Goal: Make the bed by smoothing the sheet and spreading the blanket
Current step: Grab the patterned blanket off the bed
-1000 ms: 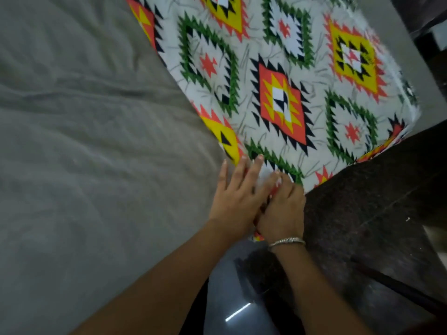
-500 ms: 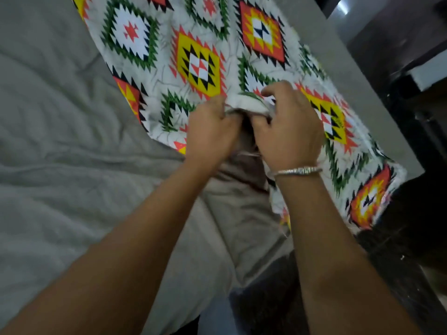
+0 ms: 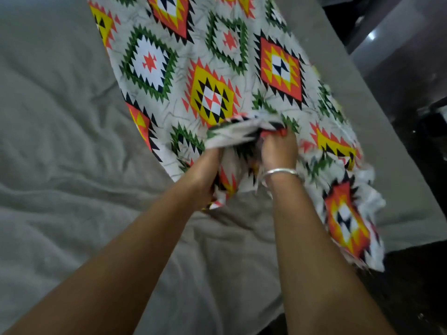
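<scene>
Here, blanket (image 3: 210, 97) in both hands (image 3: 205, 165) (image 3: 278, 151).

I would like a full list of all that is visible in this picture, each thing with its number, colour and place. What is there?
patterned blanket: 1, white with green, orange, yellow and black diamonds, lies on the bed from top centre to lower right, near edge bunched up.
sheet: 1, grey, wrinkled, covers the bed under the blanket, seen mostly at left and bottom.
floor: 1, dark, right side and lower right corner.
bracelet: 1, silver, on the right wrist.
left-hand grip: 1, bare, centre, holds the bunched blanket edge.
right-hand grip: 1, bare, beside the left one, holds the same bunched edge.
</scene>
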Demonstrator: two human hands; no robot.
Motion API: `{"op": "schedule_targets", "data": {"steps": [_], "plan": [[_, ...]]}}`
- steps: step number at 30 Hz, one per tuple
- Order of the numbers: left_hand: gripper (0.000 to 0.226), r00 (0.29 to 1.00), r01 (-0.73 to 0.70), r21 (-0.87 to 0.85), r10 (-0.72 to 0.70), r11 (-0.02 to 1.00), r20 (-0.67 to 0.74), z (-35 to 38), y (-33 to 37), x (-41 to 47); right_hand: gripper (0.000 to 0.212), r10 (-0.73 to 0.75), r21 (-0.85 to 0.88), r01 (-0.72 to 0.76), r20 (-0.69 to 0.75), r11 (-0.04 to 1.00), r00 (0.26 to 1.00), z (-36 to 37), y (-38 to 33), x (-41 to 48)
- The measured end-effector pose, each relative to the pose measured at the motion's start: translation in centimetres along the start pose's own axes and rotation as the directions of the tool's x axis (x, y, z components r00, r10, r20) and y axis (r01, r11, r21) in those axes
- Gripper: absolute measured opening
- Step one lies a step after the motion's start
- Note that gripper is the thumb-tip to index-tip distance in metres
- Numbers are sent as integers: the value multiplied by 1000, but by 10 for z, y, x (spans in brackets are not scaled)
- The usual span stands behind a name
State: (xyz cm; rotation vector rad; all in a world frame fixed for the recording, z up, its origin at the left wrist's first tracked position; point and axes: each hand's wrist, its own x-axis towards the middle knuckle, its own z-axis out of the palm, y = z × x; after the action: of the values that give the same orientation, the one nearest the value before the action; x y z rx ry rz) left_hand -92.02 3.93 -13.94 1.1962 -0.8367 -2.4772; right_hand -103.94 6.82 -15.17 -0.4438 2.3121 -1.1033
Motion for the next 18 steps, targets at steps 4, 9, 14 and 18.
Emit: {"op": "schedule_targets", "data": {"steps": [4,9,14,18], "plan": [[35,960,-281,-264,268,923,-85,-15,58,25,46,-566,137,549,167,824,807,37,-82,37],[38,535,-399,412,573,819,-621,-26,57,52,69,-563,-254,787,580,562,589,65,-105,70],[76,631,-6,775,603,632,-487,-7,-46,32,58,-300,-486,764,721,425,625,24,24,22],[71,743,424,885,486,190,-460,-28,-123,8,55,-197,-543,768,757,338,623,8,101,-20]]}}
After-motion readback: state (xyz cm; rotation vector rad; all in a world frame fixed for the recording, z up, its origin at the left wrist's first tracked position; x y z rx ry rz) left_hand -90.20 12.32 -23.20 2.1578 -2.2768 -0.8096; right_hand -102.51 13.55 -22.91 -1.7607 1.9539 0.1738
